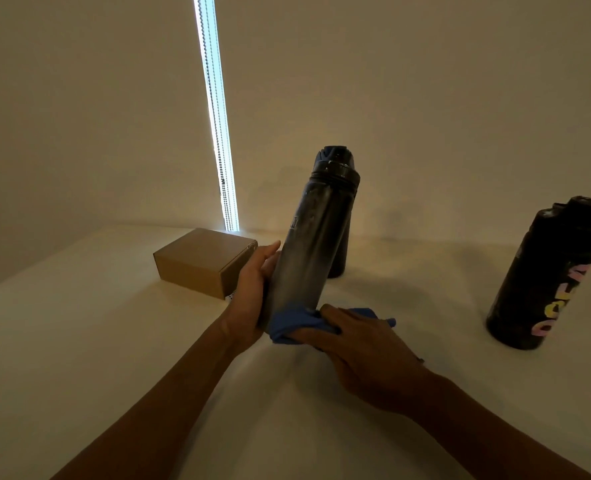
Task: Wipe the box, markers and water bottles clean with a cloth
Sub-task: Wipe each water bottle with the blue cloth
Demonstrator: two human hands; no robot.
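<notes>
Your left hand (250, 296) grips the lower body of the tall grey-to-black water bottle (314, 244), which leans with its top tilted to the right, near the middle of the white table (114, 341). Your right hand (366, 344) clutches the blue cloth (288, 323), fingers curled, pressing it round the bottle's base. Just behind stands another dark bottle (337, 261), mostly hidden. The closed cardboard box (197, 261) lies toward the table's far edge, beside your left hand. A black bottle with pastel lettering (543, 278) stands near the right edge.
</notes>
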